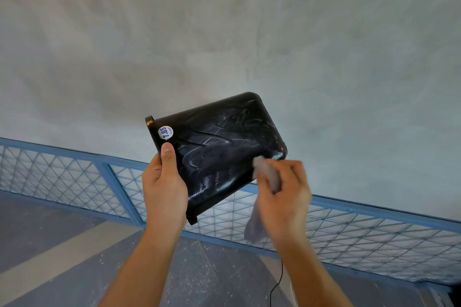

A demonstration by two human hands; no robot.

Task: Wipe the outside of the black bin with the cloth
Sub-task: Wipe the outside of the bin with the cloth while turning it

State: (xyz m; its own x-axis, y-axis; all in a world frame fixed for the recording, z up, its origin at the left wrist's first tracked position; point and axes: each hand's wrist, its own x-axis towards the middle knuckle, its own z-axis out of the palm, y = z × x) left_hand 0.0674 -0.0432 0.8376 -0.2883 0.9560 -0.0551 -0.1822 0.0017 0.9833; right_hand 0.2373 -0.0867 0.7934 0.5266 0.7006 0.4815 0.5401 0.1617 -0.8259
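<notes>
The black bin (219, 147) is held up in the air at the middle of the view, tilted, with one broad glossy side facing me. Wet streaks cover that side, and a round white price sticker (165, 132) sits near its left rim. My left hand (163, 189) grips the bin at its lower left edge, thumb pressed on the face just below the sticker. My right hand (284, 194) holds a grey cloth (268, 174) bunched against the bin's lower right corner; the rest of the cloth hangs down below the hand. The hand and cloth are blurred.
A bare grey plaster wall (224, 32) fills the background. Below it runs a blue metal frame with diamond wire mesh (62, 177). A dark speckled floor with a pale stripe (62, 257) lies at the bottom left. A thin black cable (279, 279) hangs between my forearms.
</notes>
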